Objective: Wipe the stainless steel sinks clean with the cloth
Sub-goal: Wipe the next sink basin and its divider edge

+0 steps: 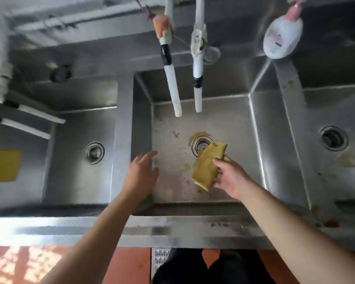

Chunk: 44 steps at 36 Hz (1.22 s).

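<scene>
A: Entry, head view. Three steel basins in a row: left sink, middle sink, right sink. Hands?

B: Right hand grips a folded yellow cloth at its near right edge, thumb on top, fingers underneath. The cloth is in the middle sink; its far end lies over the near right part of the drain. Whether the rest of it touches the floor of the basin, I cannot tell.

A: Left hand?

B: Left hand is open, fingers spread, holding nothing. It is at the left wall of the middle sink, beside the divider between the left and middle basins. Contact with the steel: cannot tell.

A: Condition of the middle sink?

B: Yellowish residue around the far rim of the drain, a smear to its left, brown specks scattered over the floor.

A: Others?

B: Right sink has a yellow stain near its own drain, plus brownish marks on the front corner. Left sink looks cleaner; blurred.

A: Above?

B: Two white pipes with black tape hang over the middle sink. A white bottle hangs at upper right. A yellow patch at far left, too blurred to identify.
</scene>
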Available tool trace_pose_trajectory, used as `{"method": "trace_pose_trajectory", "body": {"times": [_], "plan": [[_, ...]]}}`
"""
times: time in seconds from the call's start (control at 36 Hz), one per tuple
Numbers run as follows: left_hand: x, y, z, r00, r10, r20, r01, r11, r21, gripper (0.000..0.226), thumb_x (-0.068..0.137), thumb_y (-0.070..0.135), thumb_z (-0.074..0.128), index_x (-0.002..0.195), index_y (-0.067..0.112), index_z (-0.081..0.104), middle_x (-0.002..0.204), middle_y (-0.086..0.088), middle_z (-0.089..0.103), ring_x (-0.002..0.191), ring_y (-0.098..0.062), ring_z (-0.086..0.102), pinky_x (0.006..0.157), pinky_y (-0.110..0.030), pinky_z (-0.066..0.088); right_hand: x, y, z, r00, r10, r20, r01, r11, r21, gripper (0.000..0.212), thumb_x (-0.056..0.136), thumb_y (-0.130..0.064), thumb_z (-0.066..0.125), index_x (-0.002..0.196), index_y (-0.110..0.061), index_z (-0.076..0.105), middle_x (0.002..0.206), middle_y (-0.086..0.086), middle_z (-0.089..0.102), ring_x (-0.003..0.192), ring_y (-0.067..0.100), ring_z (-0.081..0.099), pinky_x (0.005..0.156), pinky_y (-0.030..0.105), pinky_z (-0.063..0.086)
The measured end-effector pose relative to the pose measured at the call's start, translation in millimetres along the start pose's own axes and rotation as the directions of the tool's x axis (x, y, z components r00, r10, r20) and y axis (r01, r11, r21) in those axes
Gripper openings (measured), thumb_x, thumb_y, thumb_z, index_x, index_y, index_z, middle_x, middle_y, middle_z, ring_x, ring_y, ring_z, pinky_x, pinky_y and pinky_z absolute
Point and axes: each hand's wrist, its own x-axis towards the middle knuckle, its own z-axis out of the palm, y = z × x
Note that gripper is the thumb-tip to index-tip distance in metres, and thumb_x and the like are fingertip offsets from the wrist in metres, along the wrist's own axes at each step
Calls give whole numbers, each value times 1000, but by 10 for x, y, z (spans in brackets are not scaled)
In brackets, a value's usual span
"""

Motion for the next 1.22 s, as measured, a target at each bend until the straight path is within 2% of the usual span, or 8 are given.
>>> {"method": "trace_pose_trajectory", "body": {"times": [0.11, 0.25, 0.44, 0.58, 0.69, 0.83, 1.06, 1.22], "plan": [[25, -421, -53, 975, -215, -56, 221, 917, 331, 64, 96, 39, 57, 154, 33, 29, 163, -7, 20, 149, -33, 17, 119, -47, 18, 530, 68, 130, 982, 188, 1, -187, 976, -111, 33, 103, -13, 46, 134, -24, 50, 133, 12, 59, 119, 33, 58, 100, 56, 47], [259, -744, 79, 974, -144, -174, 204, 894, 399, 82, 96, 58, 45, 158, 31, -2, 167, -4, -9, 153, -29, -11, 124, -45, 0, 1175, 182, 315, 957, 289, -25, -278, 891, -359, 31, 103, -8, 42, 127, -25, 51, 115, 10, 65, 97, 27, 62, 73, 42, 52], [878, -875, 26, 972, -23, -234, 122, 900, 419, 81, 94, 60, 44, 158, 32, 4, 167, -2, -5, 153, -28, -10, 122, -42, -5, 1940, -169, 685, 998, -49, -28, 16, 717, -697, 27, 98, -9, 48, 97, -25, 69, 79, 5, 71, 52, 13, 67, 43, 24, 49], [1055, -814, 48, 974, 43, -222, 55, 908, 414, 89, 89, 52, 49, 160, 21, 4, 167, -4, -2, 154, -26, -9, 123, -38, -8, 2512, -641, 1016, 933, -359, -14, 130, 374, -918, 41, 94, -17, 50, 135, -20, 55, 122, 9, 64, 110, 33, 63, 95, 41, 54], [1021, -818, 64, 960, 92, -266, 15, 926, 376, 89, 79, 44, 45, 158, 15, 19, 166, -7, 12, 154, -24, 2, 125, -43, 2, 2852, -819, 1279, 785, -593, 180, 256, 47, -965, 43, 94, -14, 52, 136, -24, 54, 127, 11, 63, 119, 36, 59, 98, 37, 46], [1044, -845, 91, 949, 135, -285, -27, 936, 352, 90, 77, 38, 56, 157, 13, 24, 165, -10, 16, 154, -27, 8, 125, -45, 9, 3420, -511, 1352, 870, -359, 337, 230, -309, -923, 78, 93, -45, 55, 157, -31, 12, 165, 9, 17, 150, 36, 14, 117, 55, 17], [1092, -880, 164, 883, 237, -405, -71, 921, 384, 74, 81, 22, 59, 151, 6, 39, 159, -14, 32, 149, -33, 24, 122, -49, 22, 3815, -263, 1507, 776, -512, 369, 86, -492, -866, 67, 100, -49, 30, 158, -28, 6, 167, 5, 4, 152, 35, -5, 114, 55, -21], [1094, -878, 154, 873, 246, -422, -93, 932, 351, 73, 81, 21, 60, 149, 6, 41, 157, -11, 35, 149, -32, 27, 119, -50, 27, 3874, -269, 1738, 744, -507, 435, 137, -521, -842, 65, 101, -32, 34, 159, -30, 4, 167, 5, 3, 153, 33, 1, 117, 59, -14]]}}
